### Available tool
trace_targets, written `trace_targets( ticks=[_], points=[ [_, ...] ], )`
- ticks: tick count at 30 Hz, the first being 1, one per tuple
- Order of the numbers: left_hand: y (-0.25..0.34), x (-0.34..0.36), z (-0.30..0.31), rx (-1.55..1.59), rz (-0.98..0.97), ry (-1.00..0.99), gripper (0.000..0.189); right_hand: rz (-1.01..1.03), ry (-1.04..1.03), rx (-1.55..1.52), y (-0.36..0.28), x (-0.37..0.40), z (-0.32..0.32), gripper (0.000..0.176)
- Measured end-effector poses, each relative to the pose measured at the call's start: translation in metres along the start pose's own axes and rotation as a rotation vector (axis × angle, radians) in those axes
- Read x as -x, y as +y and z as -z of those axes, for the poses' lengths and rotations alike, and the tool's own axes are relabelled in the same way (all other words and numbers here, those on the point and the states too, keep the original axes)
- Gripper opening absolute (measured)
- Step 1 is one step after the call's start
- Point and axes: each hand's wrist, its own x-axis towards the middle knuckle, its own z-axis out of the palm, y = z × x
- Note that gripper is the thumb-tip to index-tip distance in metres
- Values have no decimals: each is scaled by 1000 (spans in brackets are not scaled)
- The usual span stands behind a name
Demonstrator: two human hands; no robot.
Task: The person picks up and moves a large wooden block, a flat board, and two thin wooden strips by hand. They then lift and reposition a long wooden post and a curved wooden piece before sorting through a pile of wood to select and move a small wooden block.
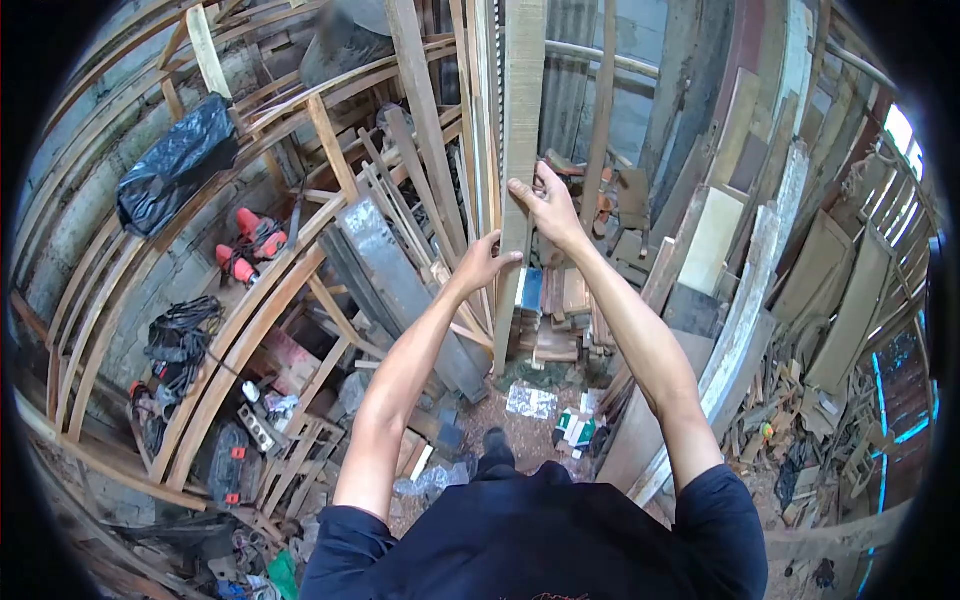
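Note:
A long wooden plank (522, 110) stands upright in front of me, its upper end running out of view. My right hand (552, 210) is closed on the plank's right edge, thumb across the near face. Lower down, my left hand (484, 264) holds the left edge, thumb on the face and the other fingers partly hidden. Right beside the plank on its left, several thin wooden strips (483, 120) lean upright. Behind its lower part lies a stack of short wood blocks (556, 338).
Wooden shelving (262, 335) fills the left, bearing red power tools (238, 262), a black plastic bag (180, 165) and coiled cables (183, 340). Tall boards (712, 240) lean on the right. Scrap wood (790, 430) and litter (532, 401) cover parts of the floor.

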Motion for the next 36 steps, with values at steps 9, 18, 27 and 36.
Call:
trace_targets(
  ticks=[9,18,27,36],
  points=[
    [-75,-142,46,-106,-89,48,46,-11,-16,-20,95,-137,15,39],
    [-132,-224,63,-183,-77,91,46,44,4,-6,156,-208,23,44],
    [-180,-297,59,-192,-2,157,47,17,-67,-72,248,-274,46,44],
    [-234,-390,50,-237,170,155,50,-123,-114,119,327,-349,85,45]
  ],
)
